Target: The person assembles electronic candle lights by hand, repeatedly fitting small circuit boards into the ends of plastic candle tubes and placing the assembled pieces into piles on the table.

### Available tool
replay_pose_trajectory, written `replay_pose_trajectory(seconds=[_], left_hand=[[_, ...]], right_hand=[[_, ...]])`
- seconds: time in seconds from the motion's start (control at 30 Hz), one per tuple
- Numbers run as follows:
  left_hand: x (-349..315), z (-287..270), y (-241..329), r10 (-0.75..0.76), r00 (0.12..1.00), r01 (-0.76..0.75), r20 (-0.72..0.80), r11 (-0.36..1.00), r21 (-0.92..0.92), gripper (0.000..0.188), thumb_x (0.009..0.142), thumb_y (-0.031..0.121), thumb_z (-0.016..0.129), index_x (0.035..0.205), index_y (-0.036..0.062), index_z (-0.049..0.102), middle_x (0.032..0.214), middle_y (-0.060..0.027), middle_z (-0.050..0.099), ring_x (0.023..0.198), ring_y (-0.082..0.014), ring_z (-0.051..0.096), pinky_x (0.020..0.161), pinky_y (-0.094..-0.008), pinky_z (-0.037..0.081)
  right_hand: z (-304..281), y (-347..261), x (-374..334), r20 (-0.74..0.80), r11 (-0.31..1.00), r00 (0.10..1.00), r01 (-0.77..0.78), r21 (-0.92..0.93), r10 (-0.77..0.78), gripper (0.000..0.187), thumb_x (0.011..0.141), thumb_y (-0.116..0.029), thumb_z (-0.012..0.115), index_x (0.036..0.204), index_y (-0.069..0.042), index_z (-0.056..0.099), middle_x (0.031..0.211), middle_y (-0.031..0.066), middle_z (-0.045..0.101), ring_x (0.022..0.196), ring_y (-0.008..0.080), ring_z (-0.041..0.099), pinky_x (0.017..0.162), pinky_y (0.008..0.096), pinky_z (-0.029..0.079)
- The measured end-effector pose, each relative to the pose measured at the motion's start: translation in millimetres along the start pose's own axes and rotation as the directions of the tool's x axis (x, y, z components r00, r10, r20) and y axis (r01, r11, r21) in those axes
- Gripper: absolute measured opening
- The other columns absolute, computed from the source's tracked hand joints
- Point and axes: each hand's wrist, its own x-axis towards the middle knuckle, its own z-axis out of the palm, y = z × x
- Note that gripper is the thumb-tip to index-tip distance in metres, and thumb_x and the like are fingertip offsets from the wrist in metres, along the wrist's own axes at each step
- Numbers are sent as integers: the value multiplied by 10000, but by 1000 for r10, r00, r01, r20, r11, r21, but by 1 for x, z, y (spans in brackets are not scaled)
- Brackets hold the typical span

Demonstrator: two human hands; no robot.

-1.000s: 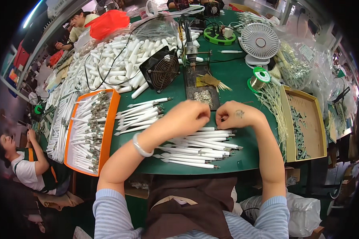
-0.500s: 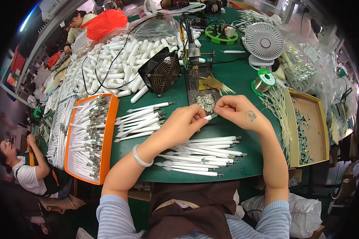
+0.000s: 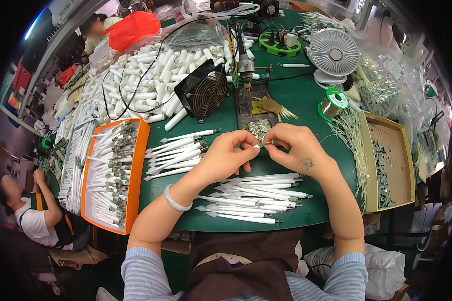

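On the cluttered green workbench (image 3: 286, 100), both hands (image 3: 266, 150) meet, pinching one white tube (image 3: 256, 146) between them.

Single head view, fisheye, looking steeply down at green table (image 3: 296, 95), close over it.

Two fans (image 3: 205, 92) (one black); one solder spool (image 3: 332, 102)

Electronics assembly workshop, soldering bench

White plastic tubes (image 3: 150, 83) are piling up on a green worktable (image 3: 296, 100), with more filling an orange tray (image 3: 135, 175); a soldering iron stand (image 3: 245, 65), solder spool (image 3: 332, 102), black extractor fan (image 3: 205, 93) and white desk fan (image 3: 335, 52) are crowding the bench, while another person (image 3: 32, 215) is sitting nearby.
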Motion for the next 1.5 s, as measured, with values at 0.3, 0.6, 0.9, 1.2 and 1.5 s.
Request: replay_pose_trajectory(seconds=[0.3,0.6,0.9,1.2,1.5], left_hand=[[1,1,-4,-35,999,34,13,999,8,134,931,112,627,1026,19,607,829,-5,618,587,-59,619,425,-184,389],[3,6,-12,3,1000,-2,-18,998,56,115,922,117,638,982,20,623,828,-8,636,609,-66,632,434,-196,402],[10,8,-25,22,996,-27,-82,998,-56,51,877,64,608,857,18,614,753,-18,626,540,-64,580,416,-195,379],[18,-5,-17,-34,993,9,-112,977,-212,56,861,63,593,832,32,629,739,-42,628,500,-62,539,390,-193,338],[47,-22,-14,-71,988,46,-137,984,-173,77,862,98,605,812,44,628,726,-48,631,501,-69,544,386,-197,334]], right_hand=[[-1,-3,0,153,975,988,3,-222,32,106,795,-108,644,881,-58,607,805,95,650,697,310,641,596,401,501],[-1,-7,3,196,984,967,-144,-109,163,121,828,-132,630,909,-48,600,805,115,649,711,324,647,631,405,508],[13,1,0,108,993,989,-98,-63,104,122,815,-57,651,916,-34,586,697,80,554,584,213,535,567,327,454],[11,8,5,-19,900,932,-344,268,361,65,911,-47,596,926,-18,539,744,-25,476,637,44,407,562,213,358],[32,19,16,-196,947,940,-233,222,278,77,856,-53,659,845,-2,603,713,-5,564,595,39,457,527,217,380]])
